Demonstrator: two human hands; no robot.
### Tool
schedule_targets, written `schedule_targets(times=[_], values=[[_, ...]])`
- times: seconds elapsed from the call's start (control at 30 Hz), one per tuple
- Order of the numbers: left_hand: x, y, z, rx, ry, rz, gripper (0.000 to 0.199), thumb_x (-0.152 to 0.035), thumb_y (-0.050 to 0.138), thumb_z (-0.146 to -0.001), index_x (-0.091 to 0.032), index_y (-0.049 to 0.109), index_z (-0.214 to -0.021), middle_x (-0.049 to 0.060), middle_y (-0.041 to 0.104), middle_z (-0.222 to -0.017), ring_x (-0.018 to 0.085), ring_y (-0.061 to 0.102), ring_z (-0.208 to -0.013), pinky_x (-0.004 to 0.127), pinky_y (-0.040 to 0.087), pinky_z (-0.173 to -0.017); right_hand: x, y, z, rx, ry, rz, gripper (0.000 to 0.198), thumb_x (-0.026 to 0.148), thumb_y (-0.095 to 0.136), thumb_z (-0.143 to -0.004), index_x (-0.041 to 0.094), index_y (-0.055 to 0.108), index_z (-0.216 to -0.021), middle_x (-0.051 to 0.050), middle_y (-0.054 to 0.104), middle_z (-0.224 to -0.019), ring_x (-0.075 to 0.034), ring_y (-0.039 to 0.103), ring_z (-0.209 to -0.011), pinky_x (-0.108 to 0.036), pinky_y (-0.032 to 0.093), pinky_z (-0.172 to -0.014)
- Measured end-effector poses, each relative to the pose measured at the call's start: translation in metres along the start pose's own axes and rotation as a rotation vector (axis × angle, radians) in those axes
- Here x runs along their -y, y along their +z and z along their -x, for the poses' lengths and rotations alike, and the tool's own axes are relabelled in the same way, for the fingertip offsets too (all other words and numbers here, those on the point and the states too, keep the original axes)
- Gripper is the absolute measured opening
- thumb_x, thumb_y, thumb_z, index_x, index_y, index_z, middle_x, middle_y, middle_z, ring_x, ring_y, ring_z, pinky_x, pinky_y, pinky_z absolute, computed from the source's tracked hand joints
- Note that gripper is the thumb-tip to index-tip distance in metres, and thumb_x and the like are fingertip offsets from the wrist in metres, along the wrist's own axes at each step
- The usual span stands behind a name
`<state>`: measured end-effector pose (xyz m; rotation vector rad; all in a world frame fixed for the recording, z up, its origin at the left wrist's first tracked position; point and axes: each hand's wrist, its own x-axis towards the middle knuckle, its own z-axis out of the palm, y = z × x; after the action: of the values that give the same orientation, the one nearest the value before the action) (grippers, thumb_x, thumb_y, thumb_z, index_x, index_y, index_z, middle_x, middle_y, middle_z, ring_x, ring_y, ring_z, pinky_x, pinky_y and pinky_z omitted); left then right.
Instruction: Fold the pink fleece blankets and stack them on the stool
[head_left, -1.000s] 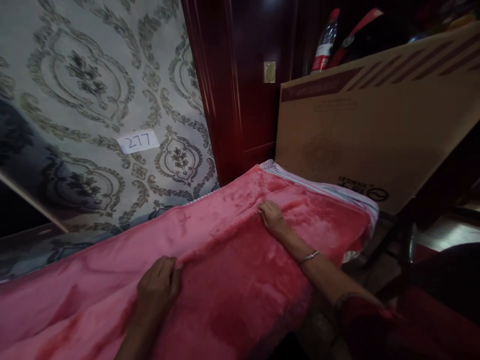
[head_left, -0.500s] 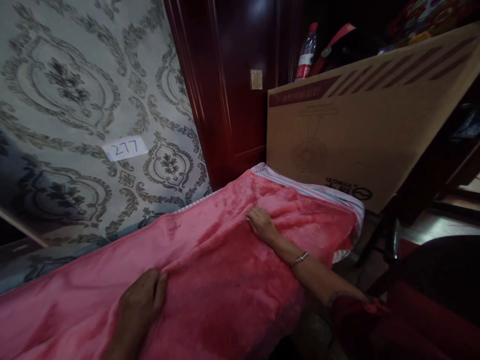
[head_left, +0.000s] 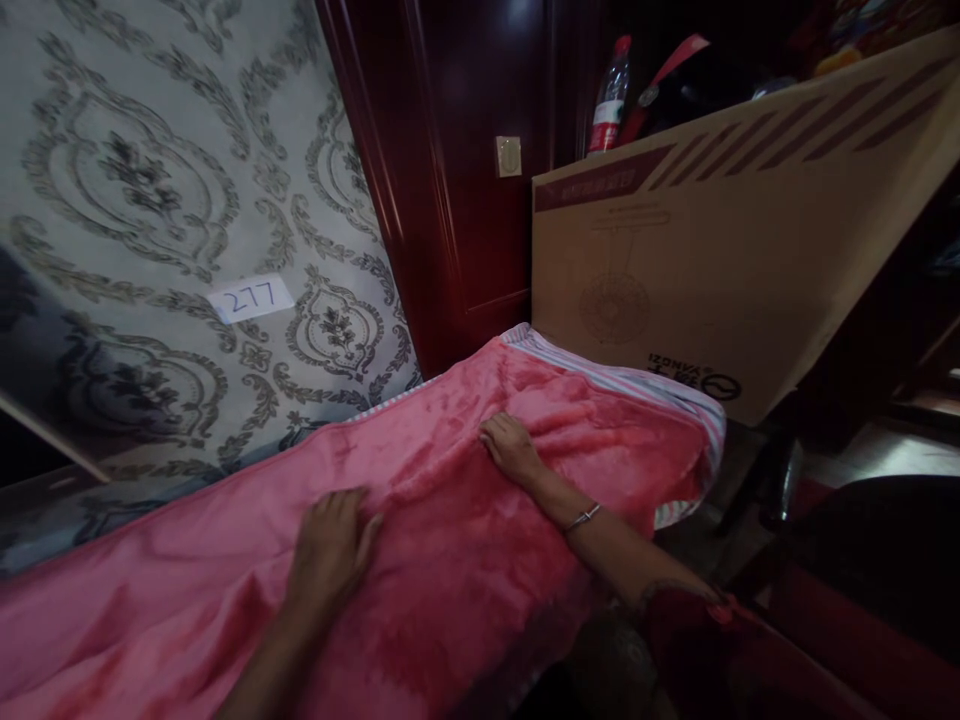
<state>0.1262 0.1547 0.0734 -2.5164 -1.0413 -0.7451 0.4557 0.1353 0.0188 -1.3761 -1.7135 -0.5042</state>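
A pink plush blanket (head_left: pixel 450 560) lies spread over a long surface, with soft folds and a striped edge of cloth (head_left: pixel 637 375) showing beneath its far right end. My left hand (head_left: pixel 330 540) rests on the blanket at the middle left, fingers stretched forward and thumb apart. Farther ahead and to the right, my right hand (head_left: pixel 510 447) presses on the blanket with bent fingers closed on a fold of it. A thin bracelet (head_left: pixel 583 517) circles my right wrist.
Patterned wallpaper (head_left: pixel 142 180) with a paper label reading 277 (head_left: pixel 251 298) runs along the left. A dark red wooden panel (head_left: pixel 450 150) stands ahead. The cardboard box (head_left: pixel 690 250) blocks the far right, with a bottle (head_left: pixel 610 100) behind it. A dark round seat (head_left: pixel 892 550) is at right.
My left hand has moved forward and right, its fingers now straighter and flatter on the blanket. My right hand has shifted slightly left. The fold near the left hand has flattened.
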Motion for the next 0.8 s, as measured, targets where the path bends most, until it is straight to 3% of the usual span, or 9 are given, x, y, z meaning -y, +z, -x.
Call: schedule_targets(times=[0.13, 0.27, 0.37, 0.5, 0.67, 0.8], values=[[-0.064, 0.022, -0.043, 0.030, 0.107, 0.177, 0.039, -0.035, 0.052, -0.091, -0.017, 0.055, -0.125, 0.016, 0.066, -0.118, 0.031, 0.062, -0.107, 0.046, 0.048, -0.094, -0.001, 0.000, 0.000, -0.001, -0.005, 0.000, 0.029, 0.026, 0.039, -0.102, 0.019, 0.061, -0.086, -0.009, 0.063, -0.084, -0.022, 0.054, -0.083, -0.035, 0.042, -0.077], [-0.102, 0.056, -0.073, 0.049, 0.025, 0.311, 0.039, -0.029, 0.050, -0.093, -0.011, 0.052, -0.127, 0.019, 0.064, -0.121, 0.031, 0.061, -0.112, 0.044, 0.049, -0.096, 0.001, -0.001, 0.001, 0.026, 0.006, -0.008, 0.030, 0.027, 0.037, -0.103, 0.018, 0.063, -0.090, -0.010, 0.063, -0.085, -0.024, 0.056, -0.084, -0.038, 0.044, -0.078], [-0.107, 0.075, -0.077, 0.062, -0.055, 0.333, 0.022, -0.020, 0.046, -0.092, -0.017, 0.059, -0.109, 0.013, 0.068, -0.103, 0.026, 0.066, -0.097, 0.039, 0.053, -0.083, 0.005, -0.003, 0.002, 0.058, 0.004, -0.005, 0.030, 0.028, 0.039, -0.102, 0.020, 0.065, -0.091, -0.010, 0.064, -0.087, -0.026, 0.058, -0.086, -0.040, 0.045, -0.078], [-0.101, 0.086, -0.066, 0.024, -0.060, 0.341, 0.017, -0.019, 0.044, -0.092, -0.022, 0.059, -0.097, 0.008, 0.068, -0.092, 0.022, 0.067, -0.086, 0.034, 0.052, -0.074, -0.005, -0.008, -0.001, 0.091, 0.000, -0.058, 0.022, 0.025, 0.047, -0.099, 0.026, 0.067, -0.089, -0.009, 0.066, -0.091, -0.025, 0.059, -0.090, -0.041, 0.047, -0.083], [-0.097, 0.088, -0.059, -0.079, 0.009, 0.329, 0.018, -0.025, 0.042, -0.096, -0.021, 0.059, -0.091, 0.006, 0.067, -0.085, 0.021, 0.066, -0.080, 0.031, 0.051, -0.070, -0.069, -0.037, -0.002, 0.015, 0.217, -0.005, 0.025, 0.010, 0.047, -0.090, 0.021, 0.070, -0.095, -0.010, 0.066, -0.099, -0.025, 0.058, -0.098, -0.042, 0.047, -0.092], [-0.097, 0.089, -0.060, -0.160, 0.059, 0.337, 0.020, -0.026, 0.041, -0.097, -0.020, 0.060, -0.092, 0.005, 0.067, -0.083, 0.019, 0.065, -0.076, 0.029, 0.050, -0.067, -0.124, -0.065, 0.007, 0.164, 0.446, 0.096, 0.027, 0.007, 0.050, -0.084, 0.018, 0.072, -0.096, -0.010, 0.067, -0.105, -0.023, 0.057, -0.104, -0.038, 0.044, -0.098]])
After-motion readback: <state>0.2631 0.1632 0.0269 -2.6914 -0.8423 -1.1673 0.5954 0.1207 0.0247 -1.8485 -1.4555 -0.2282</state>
